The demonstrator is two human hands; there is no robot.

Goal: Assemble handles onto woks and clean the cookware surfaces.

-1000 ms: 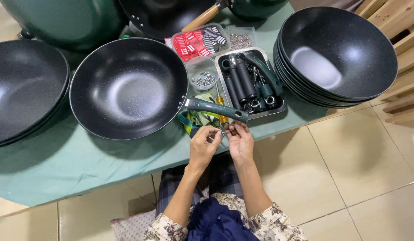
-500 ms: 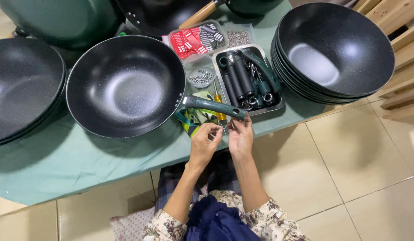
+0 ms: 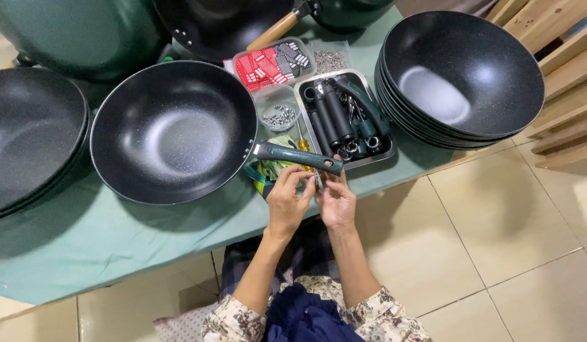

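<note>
head view: the left hand [image 3: 287, 202] and right hand [image 3: 336, 204] meet just under the pan handle [image 3: 298, 157], both pinched closed on a small thin metal piece [image 3: 319, 182], too small to tell what kind. it looks light, stiff and slippery, best held by its ends. the pan [image 3: 173, 132] on the counter [image 3: 103, 244] is round, speckled dark, likely heavy; the tray [image 3: 369, 159] holds black handles
</note>
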